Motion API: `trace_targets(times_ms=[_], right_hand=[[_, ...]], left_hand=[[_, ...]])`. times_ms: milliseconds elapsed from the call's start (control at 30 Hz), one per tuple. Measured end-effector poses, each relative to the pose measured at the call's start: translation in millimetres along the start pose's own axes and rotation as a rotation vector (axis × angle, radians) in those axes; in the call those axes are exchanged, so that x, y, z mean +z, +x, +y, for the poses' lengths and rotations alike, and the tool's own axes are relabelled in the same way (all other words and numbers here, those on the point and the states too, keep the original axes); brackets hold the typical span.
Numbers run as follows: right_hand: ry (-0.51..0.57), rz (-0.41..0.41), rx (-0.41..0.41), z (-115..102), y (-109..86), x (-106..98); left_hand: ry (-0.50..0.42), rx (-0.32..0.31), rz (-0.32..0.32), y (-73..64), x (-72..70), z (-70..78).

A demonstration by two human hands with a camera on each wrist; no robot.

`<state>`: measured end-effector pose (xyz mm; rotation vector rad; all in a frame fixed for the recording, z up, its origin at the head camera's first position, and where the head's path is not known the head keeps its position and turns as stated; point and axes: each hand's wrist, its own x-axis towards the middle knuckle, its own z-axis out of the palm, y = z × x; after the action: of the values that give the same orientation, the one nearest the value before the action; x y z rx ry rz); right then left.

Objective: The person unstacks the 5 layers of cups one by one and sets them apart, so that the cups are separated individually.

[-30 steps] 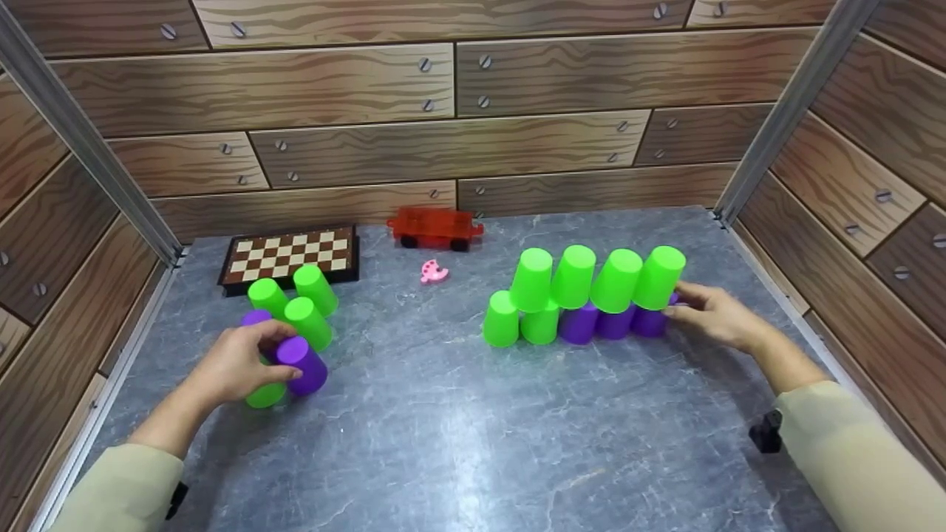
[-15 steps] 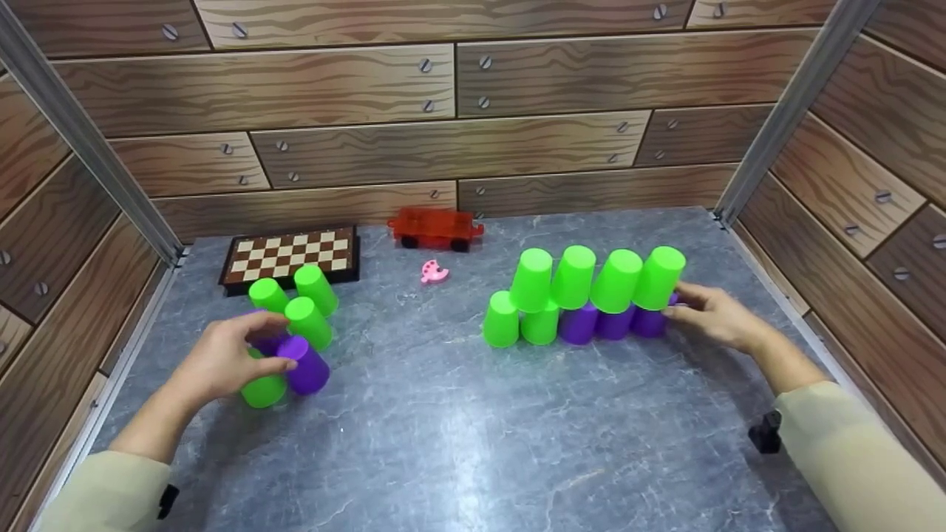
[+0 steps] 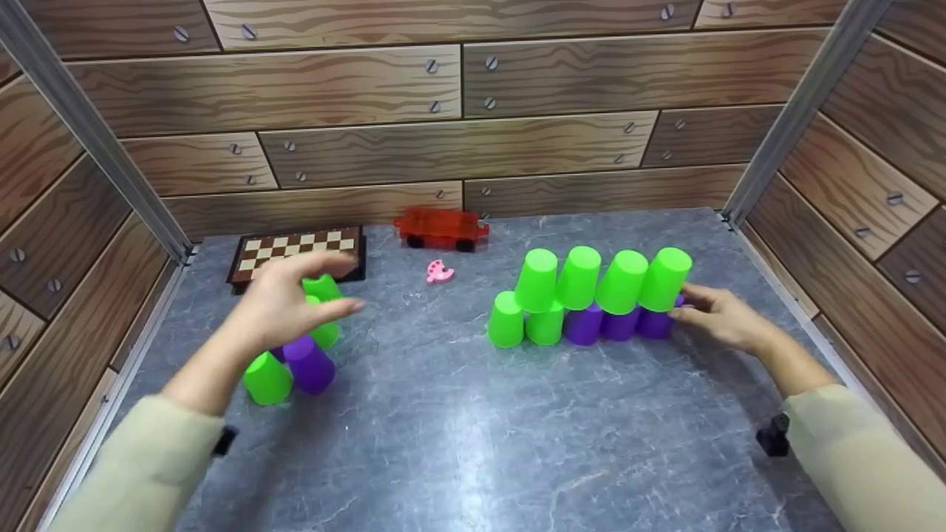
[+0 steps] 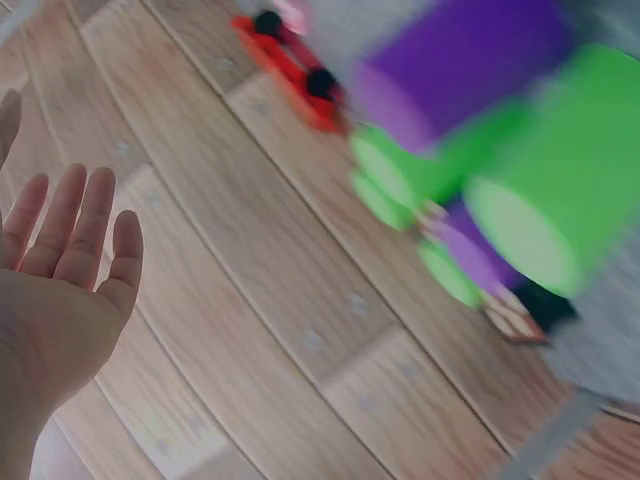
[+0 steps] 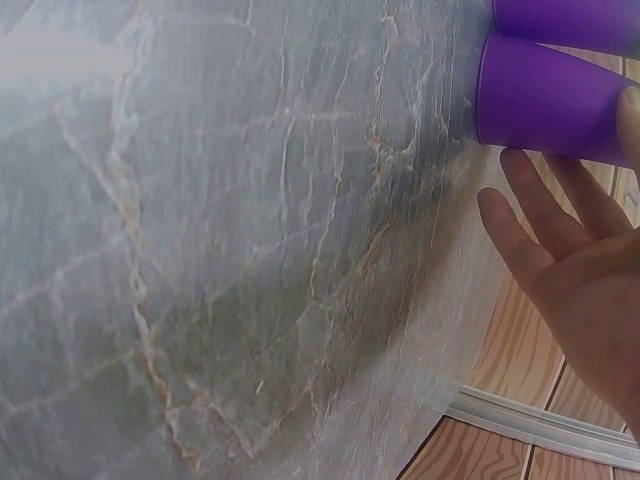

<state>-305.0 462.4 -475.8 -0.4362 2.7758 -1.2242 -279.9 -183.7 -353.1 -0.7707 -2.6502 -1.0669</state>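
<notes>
My left hand [image 3: 284, 303] is raised over the left group of upside-down plastic cups, thumb and fingers spread, holding nothing. Below it stand a purple cup [image 3: 310, 366] and a green cup [image 3: 267, 379]; more green cups [image 3: 325, 332] are partly hidden behind the hand. To the right, a row of green and purple cups carries several green cups [image 3: 537, 279] as a second tier. At that row's right end my right hand [image 3: 728, 321] holds the purple end cup [image 5: 550, 100] lightly, thumb in front and fingers behind. The left wrist view shows the left palm empty.
At the back left lies a checkered game board [image 3: 295, 247]. A translucent red toy wagon [image 3: 441, 227] stands by the rear wall, with a small pink piece [image 3: 439, 272] in front of it. Wood-patterned panels [image 3: 554, 140] enclose the grey tabletop [image 3: 458, 414] behind and at both sides.
My left hand has left the purple cup and moved up, forward and to the right. That cup still stands in the group. My right hand stays at the end cup.
</notes>
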Motion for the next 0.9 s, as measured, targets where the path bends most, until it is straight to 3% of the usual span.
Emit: trace_targets(times_ms=[233, 467, 667, 900], right_hand=[[-0.030, 0.010, 0.004, 1, -0.7, 0], [-0.040, 0.001, 0.005, 1, 0.2, 0], [-0.046, 0.006, 0.020, 0, -0.4, -3], [-0.006, 0.018, -0.002, -2, -2.0, 1]], left_hand=[[-0.124, 0.044, -0.074, 58.1, 49.6, 36.5], [-0.176, 0.097, -0.120, 102.3, 108.8, 62.0], [-0.148, 0.089, -0.173, 124.8, 149.7, 74.1], [-0.161, 0.029, -0.210, 136.7, 176.5, 76.9]])
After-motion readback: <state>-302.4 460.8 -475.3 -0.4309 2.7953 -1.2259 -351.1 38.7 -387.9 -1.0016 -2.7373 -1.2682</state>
